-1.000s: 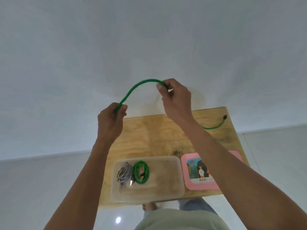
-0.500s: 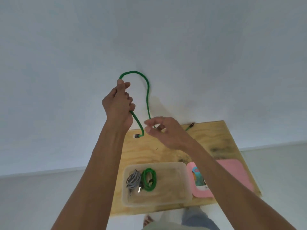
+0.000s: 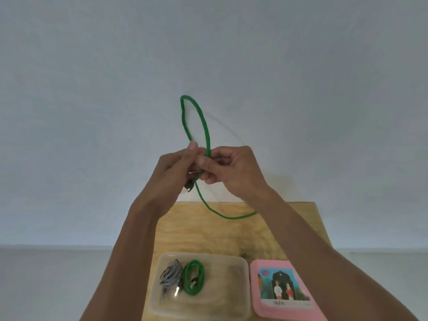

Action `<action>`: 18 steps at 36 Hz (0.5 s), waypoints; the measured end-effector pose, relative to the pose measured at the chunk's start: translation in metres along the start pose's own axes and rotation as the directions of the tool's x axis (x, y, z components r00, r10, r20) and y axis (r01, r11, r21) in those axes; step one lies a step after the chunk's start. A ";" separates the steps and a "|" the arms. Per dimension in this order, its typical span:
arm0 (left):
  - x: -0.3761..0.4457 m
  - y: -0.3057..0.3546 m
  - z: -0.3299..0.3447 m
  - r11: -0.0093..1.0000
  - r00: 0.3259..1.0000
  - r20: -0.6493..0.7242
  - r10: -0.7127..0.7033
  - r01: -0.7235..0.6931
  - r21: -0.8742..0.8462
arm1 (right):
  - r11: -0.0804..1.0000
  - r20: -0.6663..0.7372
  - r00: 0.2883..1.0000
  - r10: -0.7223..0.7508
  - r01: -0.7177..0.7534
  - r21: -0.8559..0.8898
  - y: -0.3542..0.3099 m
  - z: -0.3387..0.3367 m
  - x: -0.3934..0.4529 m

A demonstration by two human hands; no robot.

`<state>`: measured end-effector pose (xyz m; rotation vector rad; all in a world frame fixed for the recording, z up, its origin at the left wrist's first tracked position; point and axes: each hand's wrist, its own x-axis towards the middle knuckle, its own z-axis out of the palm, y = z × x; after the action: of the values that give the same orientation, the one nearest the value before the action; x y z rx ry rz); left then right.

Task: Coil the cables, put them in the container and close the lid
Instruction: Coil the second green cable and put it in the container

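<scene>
A green cable [image 3: 204, 122] stands in a tall narrow loop above my two hands, held in the air over the wooden table [image 3: 234, 235]. My left hand [image 3: 172, 169] pinches the loop's base, and the cable's dark plug sticks out below its fingers. My right hand [image 3: 228, 169] grips the same cable just to the right. The rest of the cable hangs down and trails right behind my right forearm. Below, a clear plastic container [image 3: 231, 286] holds a coiled grey cable [image 3: 171, 275] and a coiled green cable [image 3: 193, 280]. A pink lid [image 3: 256, 297] with a picture lies to its right.
The wooden table ends at a white wall behind it, and a pale floor shows on both sides. The container and lid sit at the table's near edge. My forearms cross over the table's left and right parts.
My hands have come together. The right hand rose and took hold of the cable beside the left hand, closing one loop. The free tail was pulled nearer across the table.
</scene>
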<state>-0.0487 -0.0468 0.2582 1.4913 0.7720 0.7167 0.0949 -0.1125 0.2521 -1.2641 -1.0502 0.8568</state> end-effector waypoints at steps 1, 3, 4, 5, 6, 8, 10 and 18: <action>-0.004 0.001 0.005 0.998 0.998 0.051 0.028 -0.031 0.046 | 1.000 -0.002 1.000 -0.003 0.003 -0.007 -0.006 -0.003 0.004; -0.010 0.005 0.013 0.994 0.995 0.067 0.077 -0.082 0.074 | 0.999 -0.001 1.000 -0.012 0.012 -0.034 -0.016 -0.008 0.012; -0.011 0.010 0.015 0.991 0.994 0.053 0.097 -0.101 0.088 | 0.998 0.008 1.000 -0.022 0.023 -0.061 -0.021 -0.010 0.017; -0.012 0.014 0.017 0.988 0.993 0.035 0.109 -0.112 0.103 | 0.994 0.026 0.999 -0.038 0.041 -0.103 -0.024 -0.012 0.021; -0.012 0.018 0.018 0.988 0.993 0.017 0.114 -0.115 0.107 | 0.986 0.048 0.997 -0.056 0.063 -0.156 -0.028 -0.013 0.025; -0.013 0.024 0.017 0.987 0.992 -0.016 0.124 -0.121 0.103 | 0.970 0.091 0.993 -0.080 0.099 -0.224 -0.036 -0.014 0.033; -0.013 0.027 0.014 0.986 0.991 -0.037 0.132 -0.127 0.109 | 0.974 0.133 0.987 -0.094 0.119 -0.193 -0.045 -0.016 0.040; -0.013 0.033 0.011 0.973 0.990 0.104 0.094 -0.070 -0.219 | 0.936 0.254 0.942 -0.219 0.277 -0.218 -0.059 -0.016 0.066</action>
<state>-0.0455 -0.0646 0.2907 1.3602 0.5313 0.7459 0.1284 -0.0631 0.3198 -1.2246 -1.5072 0.6966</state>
